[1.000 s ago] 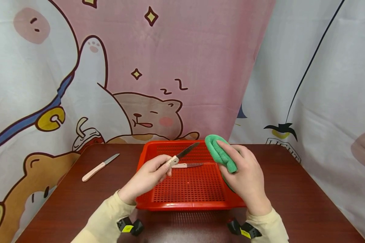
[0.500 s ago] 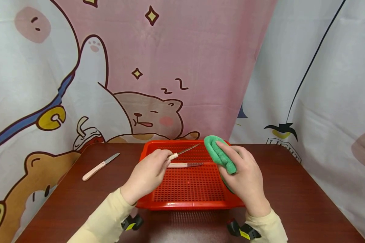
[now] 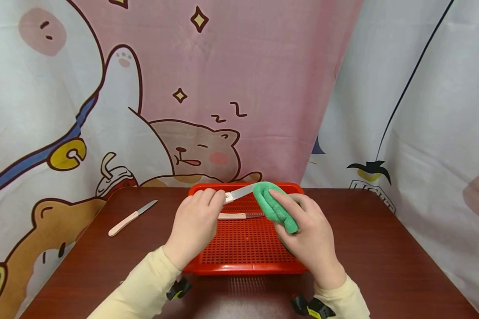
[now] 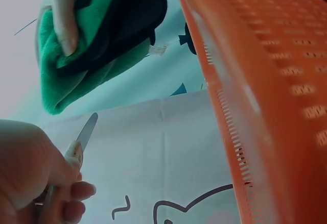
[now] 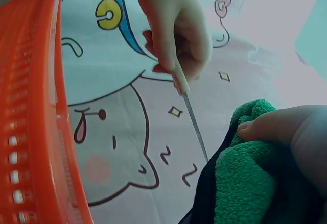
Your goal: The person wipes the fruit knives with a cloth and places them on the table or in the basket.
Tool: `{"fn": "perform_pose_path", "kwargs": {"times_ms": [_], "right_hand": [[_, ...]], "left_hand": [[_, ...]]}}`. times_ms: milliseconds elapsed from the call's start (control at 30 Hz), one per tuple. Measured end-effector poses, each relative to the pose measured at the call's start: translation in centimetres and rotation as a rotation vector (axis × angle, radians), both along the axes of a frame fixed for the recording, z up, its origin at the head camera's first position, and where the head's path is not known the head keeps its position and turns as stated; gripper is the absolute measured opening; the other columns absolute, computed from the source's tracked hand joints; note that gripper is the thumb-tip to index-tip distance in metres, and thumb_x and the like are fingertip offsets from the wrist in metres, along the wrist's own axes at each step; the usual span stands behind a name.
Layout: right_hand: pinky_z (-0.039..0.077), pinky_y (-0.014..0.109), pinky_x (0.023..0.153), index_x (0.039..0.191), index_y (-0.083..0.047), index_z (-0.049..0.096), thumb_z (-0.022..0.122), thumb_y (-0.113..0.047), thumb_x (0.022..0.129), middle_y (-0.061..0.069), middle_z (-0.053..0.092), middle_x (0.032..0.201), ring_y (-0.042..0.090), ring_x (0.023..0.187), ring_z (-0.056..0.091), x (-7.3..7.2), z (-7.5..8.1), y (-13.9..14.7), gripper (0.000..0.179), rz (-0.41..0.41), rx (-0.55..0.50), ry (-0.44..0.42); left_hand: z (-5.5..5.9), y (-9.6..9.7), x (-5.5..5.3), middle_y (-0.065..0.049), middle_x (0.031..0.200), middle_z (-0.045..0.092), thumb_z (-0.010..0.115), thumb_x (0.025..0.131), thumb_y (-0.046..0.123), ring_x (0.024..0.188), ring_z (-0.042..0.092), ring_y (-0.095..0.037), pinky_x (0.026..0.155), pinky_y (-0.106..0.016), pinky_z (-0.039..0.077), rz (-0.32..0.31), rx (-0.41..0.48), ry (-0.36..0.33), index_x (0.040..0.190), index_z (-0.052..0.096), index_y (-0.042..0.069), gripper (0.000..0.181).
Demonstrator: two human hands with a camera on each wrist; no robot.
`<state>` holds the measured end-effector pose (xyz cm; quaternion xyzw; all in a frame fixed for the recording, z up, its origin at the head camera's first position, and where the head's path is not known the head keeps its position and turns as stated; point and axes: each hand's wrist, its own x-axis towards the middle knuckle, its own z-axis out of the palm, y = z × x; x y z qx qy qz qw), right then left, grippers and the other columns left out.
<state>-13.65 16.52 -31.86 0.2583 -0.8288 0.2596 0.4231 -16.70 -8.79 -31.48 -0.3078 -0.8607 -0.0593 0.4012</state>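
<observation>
My left hand (image 3: 195,221) grips a knife (image 3: 241,192) by its pale handle, blade pointing right above the red basket. My right hand (image 3: 309,235) holds a folded green cloth (image 3: 273,208); in the head view the cloth overlaps the blade's tip. The left wrist view shows the knife's blade (image 4: 88,131) apart from the cloth (image 4: 56,81), whose other side looks dark. From the right wrist, the blade (image 5: 195,127) appears edge-on, its tip at the cloth's dark edge. Inside the red basket (image 3: 247,269) lies a second knife (image 3: 232,216) with a pale pink handle.
Another knife (image 3: 127,219) with a pale pink handle lies on the dark brown table (image 3: 383,257), left of the basket. Behind the table hangs a curtain (image 3: 263,88) printed with cartoon animals.
The left hand has turned over, knuckles now up, and the blade rolled from edge-on to showing its flat side. The right hand has brought the cloth leftward to the blade's tip.
</observation>
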Motion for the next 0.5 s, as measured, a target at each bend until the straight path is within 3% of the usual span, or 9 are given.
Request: {"fn": "perform_pose_path", "kwargs": {"times_ms": [300, 500], "right_hand": [[0.051, 0.041, 0.069, 0.132, -0.026, 0.064, 0.079, -0.005, 0.071, 0.007, 0.063, 0.109, 0.025, 0.093, 0.06, 0.4, 0.2, -2.0, 0.066, 0.044, 0.014, 0.001], [0.053, 0.038, 0.064, 0.132, -0.026, 0.064, 0.079, -0.006, 0.071, 0.007, 0.063, 0.108, 0.025, 0.092, 0.061, 0.3, 0.1, -3.1, 0.066, 0.032, 0.032, 0.025]], "left_hand": [[0.2, 1.1, 0.3, -0.01, 0.087, 0.062, 0.064, 0.089, -0.003, 0.065, 0.055, -0.026, 0.05, -0.031, 0.037, 0.059, -0.011, 0.187, 0.102, 0.063, 0.002, 0.014], [0.3, 1.8, 0.7, -0.008, 0.085, 0.062, 0.056, 0.095, 0.002, 0.063, 0.053, -0.024, 0.049, -0.03, 0.035, 0.063, -0.011, 0.239, 0.101, 0.064, 0.003, 0.01]]}}
